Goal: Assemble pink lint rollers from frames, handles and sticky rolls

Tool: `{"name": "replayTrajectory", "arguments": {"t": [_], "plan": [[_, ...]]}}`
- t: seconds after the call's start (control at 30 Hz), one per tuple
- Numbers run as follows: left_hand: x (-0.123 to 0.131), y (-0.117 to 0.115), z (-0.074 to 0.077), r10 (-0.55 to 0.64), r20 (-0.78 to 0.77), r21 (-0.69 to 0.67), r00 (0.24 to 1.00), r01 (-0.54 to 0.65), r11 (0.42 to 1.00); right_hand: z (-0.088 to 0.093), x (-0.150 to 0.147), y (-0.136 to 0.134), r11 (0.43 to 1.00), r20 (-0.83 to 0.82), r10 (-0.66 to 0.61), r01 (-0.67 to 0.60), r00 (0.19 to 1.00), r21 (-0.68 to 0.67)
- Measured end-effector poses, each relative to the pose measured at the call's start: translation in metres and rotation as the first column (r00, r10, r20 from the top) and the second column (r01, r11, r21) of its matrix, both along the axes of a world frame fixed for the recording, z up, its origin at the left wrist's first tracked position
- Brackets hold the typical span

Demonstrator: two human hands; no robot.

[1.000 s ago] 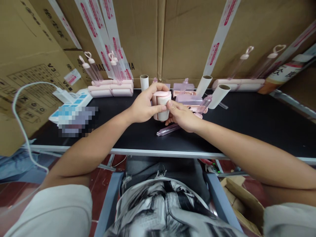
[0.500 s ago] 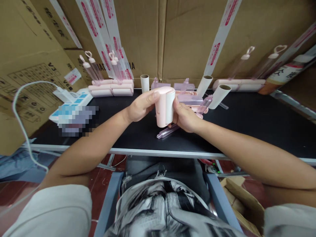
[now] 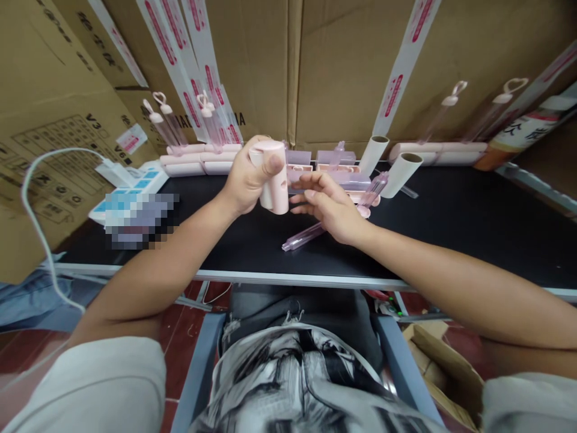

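Note:
My left hand [image 3: 246,180] is closed around a pink lint roller head [image 3: 280,193], held upright above the black table with the thumb across its upper part. A paler strip shows on its left side. Just to its right, my right hand [image 3: 331,207] has its fingers apart and holds nothing. Below that hand a clear purple handle [image 3: 301,238] lies on the table. Behind it are pink shells with see-through purple parts [image 3: 347,180], partly hidden by the fingers. Two white paper rolls [image 3: 396,177] [image 3: 373,156] lean beside them.
Pink rollers with heart-loop handles stand at back left [image 3: 202,161] and back right [image 3: 439,154]. A white power strip [image 3: 144,180] with a cable sits at left, near a blurred patch. A bottle [image 3: 527,135] leans at far right. Cardboard boxes [image 3: 342,72] wall the back.
The roller head has moved left and turned in my left hand, so its pink side faces right. My right hand has let go of it and opened its fingers.

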State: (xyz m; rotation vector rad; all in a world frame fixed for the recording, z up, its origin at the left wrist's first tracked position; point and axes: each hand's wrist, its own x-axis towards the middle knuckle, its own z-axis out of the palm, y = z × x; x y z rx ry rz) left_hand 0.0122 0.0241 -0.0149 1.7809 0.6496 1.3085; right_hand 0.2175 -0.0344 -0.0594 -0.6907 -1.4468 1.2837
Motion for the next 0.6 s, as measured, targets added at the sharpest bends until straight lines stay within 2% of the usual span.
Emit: {"name": "replayTrajectory", "arguments": {"t": [0.1,0.13,0.2,0.3,0.37,0.43,0.6], "plan": [[-0.002,-0.002,0.006,0.026,0.013,-0.037,1.0,-0.026,0.999,0.008,0.012,-0.005,0.968,0.249,-0.017,-0.046,0.968,0.248],[-0.002,-0.002,0.007,0.035,0.019,-0.046,0.999,-0.034,0.998,0.011,0.016,-0.006,0.934,0.375,-0.031,-0.107,0.927,0.341],[-0.001,-0.002,0.008,0.045,0.047,-0.066,0.998,-0.042,0.997,0.017,0.024,-0.008,0.845,0.616,-0.071,-0.281,0.785,0.455],[-0.003,0.001,0.01,0.049,0.08,-0.085,0.996,-0.042,0.995,0.02,0.03,-0.009,0.746,0.832,-0.128,-0.5,0.541,0.44],[-0.005,0.003,0.011,0.044,0.058,-0.093,0.997,-0.038,0.995,0.02,0.029,-0.01,0.723,0.878,-0.159,-0.552,0.451,0.415],[-0.008,0.004,0.011,0.033,0.02,-0.093,0.999,-0.031,0.995,0.021,0.028,-0.012,0.725,0.867,-0.174,-0.535,0.468,0.434],[-0.009,0.001,0.01,-0.025,-0.055,-0.116,0.998,0.019,0.993,0.027,0.028,-0.017,0.745,0.694,-0.242,-0.329,0.678,0.581]]}}
